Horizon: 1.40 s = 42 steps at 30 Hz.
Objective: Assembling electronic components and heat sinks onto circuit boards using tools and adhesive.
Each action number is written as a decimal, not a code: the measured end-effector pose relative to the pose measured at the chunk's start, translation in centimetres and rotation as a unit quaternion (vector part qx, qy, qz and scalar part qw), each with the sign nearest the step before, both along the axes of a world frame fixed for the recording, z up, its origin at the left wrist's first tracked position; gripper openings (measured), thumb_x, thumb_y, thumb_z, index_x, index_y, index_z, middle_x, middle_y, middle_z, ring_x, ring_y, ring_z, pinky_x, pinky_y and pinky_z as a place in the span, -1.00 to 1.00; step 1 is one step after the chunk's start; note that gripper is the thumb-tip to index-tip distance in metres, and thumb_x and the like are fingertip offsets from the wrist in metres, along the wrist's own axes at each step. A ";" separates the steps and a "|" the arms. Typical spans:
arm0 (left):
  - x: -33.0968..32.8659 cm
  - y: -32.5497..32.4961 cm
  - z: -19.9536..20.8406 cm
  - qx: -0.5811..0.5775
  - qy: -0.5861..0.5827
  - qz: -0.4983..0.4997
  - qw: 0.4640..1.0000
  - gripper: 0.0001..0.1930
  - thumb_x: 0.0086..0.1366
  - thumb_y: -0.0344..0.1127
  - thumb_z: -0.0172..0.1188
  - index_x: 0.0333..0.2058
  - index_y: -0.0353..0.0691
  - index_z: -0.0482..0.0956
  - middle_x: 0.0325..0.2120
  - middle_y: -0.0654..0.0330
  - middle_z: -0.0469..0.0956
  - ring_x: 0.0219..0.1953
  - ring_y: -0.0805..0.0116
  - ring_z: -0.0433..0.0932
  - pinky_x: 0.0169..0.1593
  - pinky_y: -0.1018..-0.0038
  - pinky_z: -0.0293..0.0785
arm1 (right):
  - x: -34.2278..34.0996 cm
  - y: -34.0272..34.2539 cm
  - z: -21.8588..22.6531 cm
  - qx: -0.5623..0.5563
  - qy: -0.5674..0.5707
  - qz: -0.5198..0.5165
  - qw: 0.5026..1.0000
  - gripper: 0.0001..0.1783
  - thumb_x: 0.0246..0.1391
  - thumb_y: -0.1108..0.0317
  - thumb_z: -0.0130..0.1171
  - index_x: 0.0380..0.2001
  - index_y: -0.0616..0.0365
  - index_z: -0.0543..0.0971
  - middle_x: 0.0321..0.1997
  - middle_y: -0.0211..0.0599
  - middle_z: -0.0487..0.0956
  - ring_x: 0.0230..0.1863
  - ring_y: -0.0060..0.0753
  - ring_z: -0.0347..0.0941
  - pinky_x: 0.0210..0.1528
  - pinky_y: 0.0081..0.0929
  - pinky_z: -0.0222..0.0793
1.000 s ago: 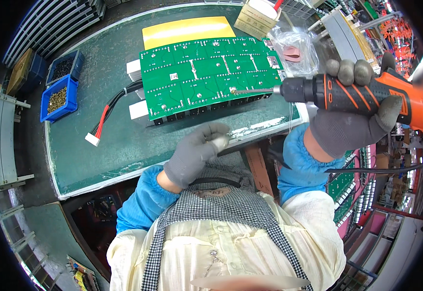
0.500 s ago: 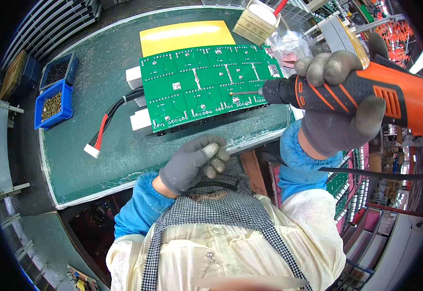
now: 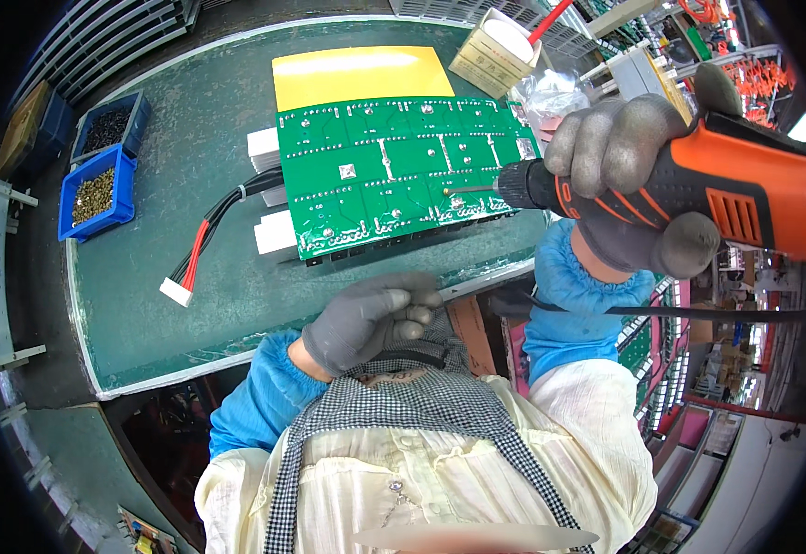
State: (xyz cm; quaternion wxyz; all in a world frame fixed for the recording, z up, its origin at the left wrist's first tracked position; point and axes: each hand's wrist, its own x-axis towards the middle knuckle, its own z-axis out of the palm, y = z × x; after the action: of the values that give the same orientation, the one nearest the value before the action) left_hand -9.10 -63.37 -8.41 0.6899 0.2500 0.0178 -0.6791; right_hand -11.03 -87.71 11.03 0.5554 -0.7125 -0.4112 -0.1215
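A gloved right hand (image 3: 611, 148) grips an orange and black power screwdriver (image 3: 745, 194), fingers wrapped round its body. The gloved left hand (image 3: 357, 323) is loosely curled at the near edge, thumb close to the fingers; whether it holds anything small cannot be told. A black cord (image 3: 708, 315) crosses the right blue sleeve (image 3: 565, 323). The right hand and screwdriver block the view of whatever lies behind them on the right. A clear plastic bag (image 3: 551, 92) sits just beyond, with a cardboard box (image 3: 486, 69) at the far right and a yellow sheet (image 3: 361, 76) on the far side. To the left, red and black wires (image 3: 202, 238) end in a white connector (image 3: 177, 292); farther left are a blue bin (image 3: 126, 189) of brass-coloured pieces and another of dark ones.

All this surrounds a scuffed green worktop (image 3: 209, 111) with a pale rim. Metal racking (image 3: 108, 42) stands at the far left.

The green circuit board (image 3: 408, 175) lies mid-worktop, left of the right hand and beyond the left, which is apart from it. The screwdriver's bit points left over the board; contact is unclear.
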 end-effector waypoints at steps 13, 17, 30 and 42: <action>-0.3 0.0 -0.8 -0.030 -0.115 0.003 0.993 -0.66 0.45 -0.21 0.04 0.04 -0.34 0.44 -0.31 0.20 0.54 -0.41 0.58 0.42 -0.36 0.71 0.36 | 2.5 -0.8 -0.5 0.069 0.106 0.004 0.992 -0.47 0.17 -0.05 0.09 -0.16 0.30 0.44 -0.26 -0.27 0.49 -0.41 -0.37 0.39 -0.22 -0.20 0.37; -0.4 0.2 -0.4 -0.050 -0.115 0.069 0.990 -0.70 0.40 -0.25 0.10 -0.01 -0.32 0.53 -0.35 0.28 0.51 -0.44 0.60 0.37 -0.34 0.67 0.32 | 0.4 -1.2 -0.1 0.116 0.164 -0.094 0.975 -0.35 0.09 -0.14 0.19 -0.10 0.30 0.42 -0.24 -0.26 0.46 -0.25 -0.35 0.39 -0.02 -0.16 0.30; -2.5 0.5 0.7 -0.026 -0.199 0.124 0.972 -0.66 0.34 -0.42 0.13 0.08 -0.30 0.51 -0.24 0.26 0.55 -0.39 0.61 0.40 -0.33 0.67 0.38 | -7.5 5.0 -2.3 0.229 0.051 -0.099 0.967 -0.06 0.16 -0.11 0.17 0.40 0.15 0.04 -0.23 -0.28 0.47 -0.28 -0.38 0.47 -0.11 -0.24 0.41; -3.8 1.4 1.2 0.055 -0.467 0.166 0.867 -0.80 0.23 -0.35 0.27 -0.19 -0.29 0.59 -0.37 0.28 0.57 -0.29 0.55 0.48 -0.16 0.53 0.45 | -8.8 6.5 -3.7 0.279 0.075 -0.131 0.948 -0.17 0.18 -0.13 0.13 0.26 0.23 0.13 -0.26 -0.22 0.50 -0.26 -0.31 0.50 -0.09 -0.18 0.42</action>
State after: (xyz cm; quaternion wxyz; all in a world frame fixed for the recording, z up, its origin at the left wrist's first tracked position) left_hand -12.92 -61.99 -7.25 0.7054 0.5685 -0.2279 -0.3567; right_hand -19.80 -81.19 7.29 0.7405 -0.5835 -0.2212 -0.2496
